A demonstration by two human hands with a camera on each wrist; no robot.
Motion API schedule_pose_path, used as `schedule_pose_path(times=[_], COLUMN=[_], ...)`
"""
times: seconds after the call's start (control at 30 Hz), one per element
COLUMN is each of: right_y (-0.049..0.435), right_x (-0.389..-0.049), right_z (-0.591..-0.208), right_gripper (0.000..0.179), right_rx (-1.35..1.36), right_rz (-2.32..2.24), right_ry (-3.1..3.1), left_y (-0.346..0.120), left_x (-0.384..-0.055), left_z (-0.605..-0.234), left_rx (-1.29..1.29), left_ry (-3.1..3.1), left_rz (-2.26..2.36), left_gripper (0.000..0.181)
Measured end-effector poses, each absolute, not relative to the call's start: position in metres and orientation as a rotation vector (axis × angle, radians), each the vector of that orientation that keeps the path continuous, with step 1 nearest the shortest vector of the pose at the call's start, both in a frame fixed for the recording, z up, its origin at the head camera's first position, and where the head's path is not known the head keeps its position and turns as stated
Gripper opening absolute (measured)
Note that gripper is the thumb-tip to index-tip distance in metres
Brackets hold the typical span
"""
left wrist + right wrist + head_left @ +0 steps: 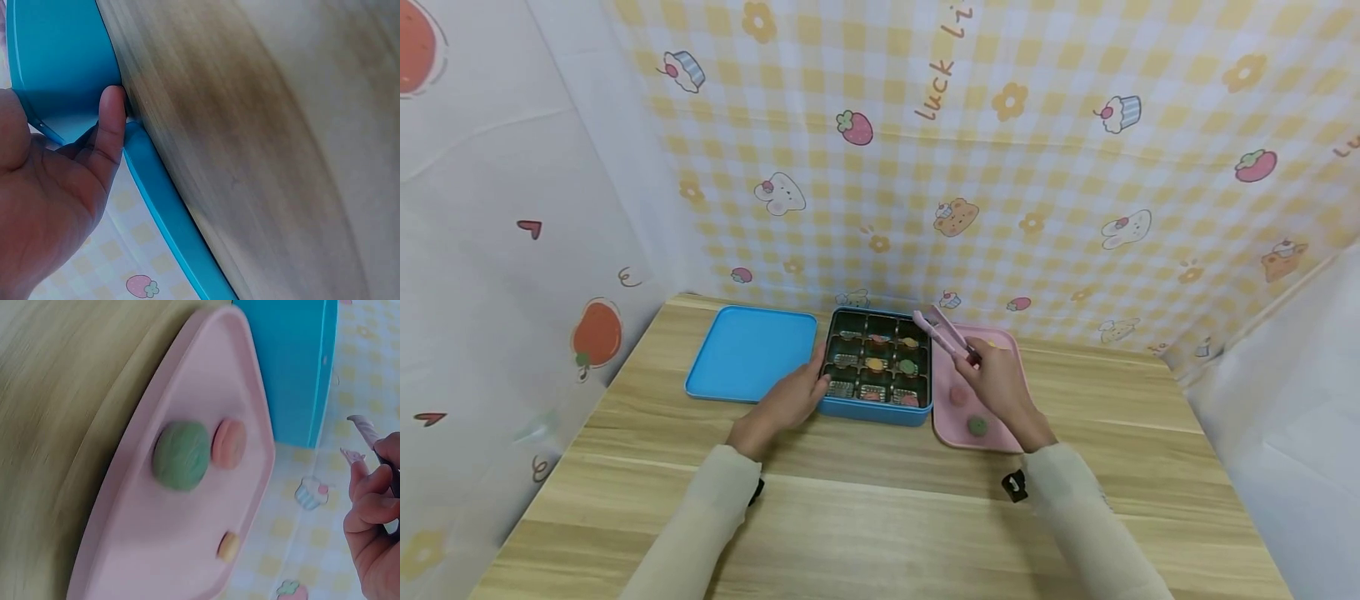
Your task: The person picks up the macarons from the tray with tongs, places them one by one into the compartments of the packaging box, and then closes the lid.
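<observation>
My left hand [793,392] rests against the left side of a blue tin box [872,410], its fingers fairly straight along the wall in the left wrist view. Inside the box, a clear divider makes several compartments, some with macarons, including a yellow macaron [875,364] and a green macaron [907,366]. My right hand [997,379] grips a pair of tongs [942,332] with pale pink arms. Their tips stand apart above the box's right rim, nothing visible between them. Below that hand, a pink tray [951,427] carries a green macaron [182,455], a pink macaron [229,444] and a yellow macaron [229,546].
A blue lid [752,352] lies flat to the left of the box. Behind everything hangs a checked cloth [895,192], close to the back edge of the wooden table [880,517]. White cloth [475,250] bounds the left side, and more hangs on the right.
</observation>
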State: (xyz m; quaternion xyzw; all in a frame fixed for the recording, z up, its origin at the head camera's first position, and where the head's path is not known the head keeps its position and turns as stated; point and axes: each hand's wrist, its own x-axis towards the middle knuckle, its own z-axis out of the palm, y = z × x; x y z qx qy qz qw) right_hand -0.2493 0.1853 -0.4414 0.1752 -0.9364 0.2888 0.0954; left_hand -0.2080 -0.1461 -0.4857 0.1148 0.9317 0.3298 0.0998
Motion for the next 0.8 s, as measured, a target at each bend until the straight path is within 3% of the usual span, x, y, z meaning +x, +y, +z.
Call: schedule_pose_path(times=[0.3,0.8], right_y=[0.218,0.252], right_x=[-0.247,-0.247], right_z=[-0.449,-0.465], right_gripper=[0.023,0.026], right_rx=[0.414,0.271], right_rz=[0.852,0.775], right_ry=[-2.838,-2.943], left_y=[-0.146,-0.146], left_x=[-0.206,-0.208], left_z=[-0.484,-0.485], left_rx=[0.356,0.357], left_ry=[2.750,2.751], left_rz=[0.985,0.978], left_gripper=[0.067,0.067])
